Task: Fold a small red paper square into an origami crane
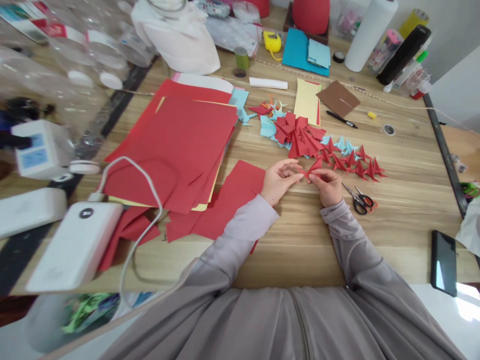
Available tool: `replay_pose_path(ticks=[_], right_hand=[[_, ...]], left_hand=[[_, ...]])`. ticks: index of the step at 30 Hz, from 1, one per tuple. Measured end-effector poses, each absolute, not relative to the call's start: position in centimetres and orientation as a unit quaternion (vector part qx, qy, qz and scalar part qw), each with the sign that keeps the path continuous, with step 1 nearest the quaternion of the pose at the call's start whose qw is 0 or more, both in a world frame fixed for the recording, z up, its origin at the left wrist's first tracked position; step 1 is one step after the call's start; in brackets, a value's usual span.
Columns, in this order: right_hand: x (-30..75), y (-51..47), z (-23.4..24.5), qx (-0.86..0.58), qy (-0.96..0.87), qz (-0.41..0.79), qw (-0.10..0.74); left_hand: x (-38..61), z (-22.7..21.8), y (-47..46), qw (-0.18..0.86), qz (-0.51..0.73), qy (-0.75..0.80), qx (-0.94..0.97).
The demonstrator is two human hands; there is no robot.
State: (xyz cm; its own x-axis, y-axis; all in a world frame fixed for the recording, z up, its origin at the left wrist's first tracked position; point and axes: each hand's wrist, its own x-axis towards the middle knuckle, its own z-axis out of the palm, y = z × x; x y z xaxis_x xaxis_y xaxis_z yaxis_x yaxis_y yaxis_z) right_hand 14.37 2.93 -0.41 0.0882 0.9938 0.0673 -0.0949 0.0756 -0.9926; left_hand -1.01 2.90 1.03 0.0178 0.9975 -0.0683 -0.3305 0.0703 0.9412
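Observation:
Between my two hands is a small red folded paper piece, held a little above the wooden table. My left hand pinches its left side between thumb and fingers. On its right side, my right hand closes thumb and forefinger over the paper. Just beyond lies a heap of red folded papers. Finished-looking red paper cranes sit in a cluster to the right, with light blue cranes behind them. Scissors with black handles rest right of my right hand.
Large red paper sheets are stacked at left, with cut red strips beside them. A white power bank with a cable stands front left. A black pen, brown paper and yellow tape measure lie farther back; a phone lies right.

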Motion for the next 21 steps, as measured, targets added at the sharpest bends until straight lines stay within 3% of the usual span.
replay_pose_path(ticks=[11, 21], right_hand=[[14.22, 2.78, -0.12, -0.471, -0.493, 0.480, 0.553], [14.09, 2.68, 0.26, -0.465, -0.503, 0.476, 0.552]], left_hand=[[-1.13, 0.93, 2.80, 0.541, 0.575, 0.451, 0.417], [-1.41, 0.12, 3.01, 0.578, 0.574, 0.423, 0.397]])
